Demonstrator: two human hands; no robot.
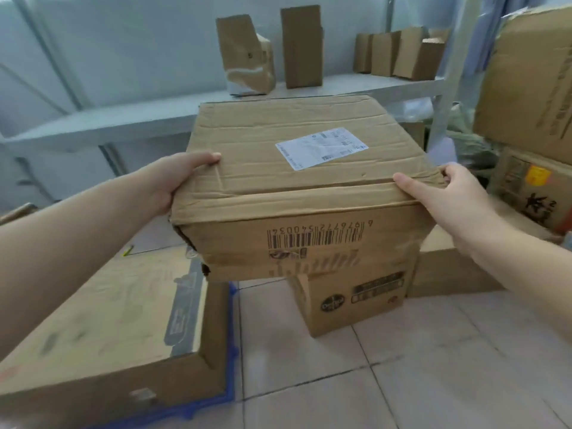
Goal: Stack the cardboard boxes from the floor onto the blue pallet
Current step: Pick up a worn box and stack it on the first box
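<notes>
A worn cardboard box [297,187] with a white label on top and a barcode on its near face is in the middle of the view. My left hand [176,178] grips its left top edge and my right hand [445,196] grips its right top edge. It is over a smaller printed box [349,301] on the tiled floor; whether it rests on that box I cannot tell. At lower left a large flat box [102,329] lies on the blue pallet [230,394], of which only the edge shows.
A grey shelf [123,119] behind carries several small upright cartons [300,48]. More cardboard boxes [526,88] are stacked at the right, and a low flat box [448,270] lies beside the printed one. Tiled floor [402,382] shows at lower right.
</notes>
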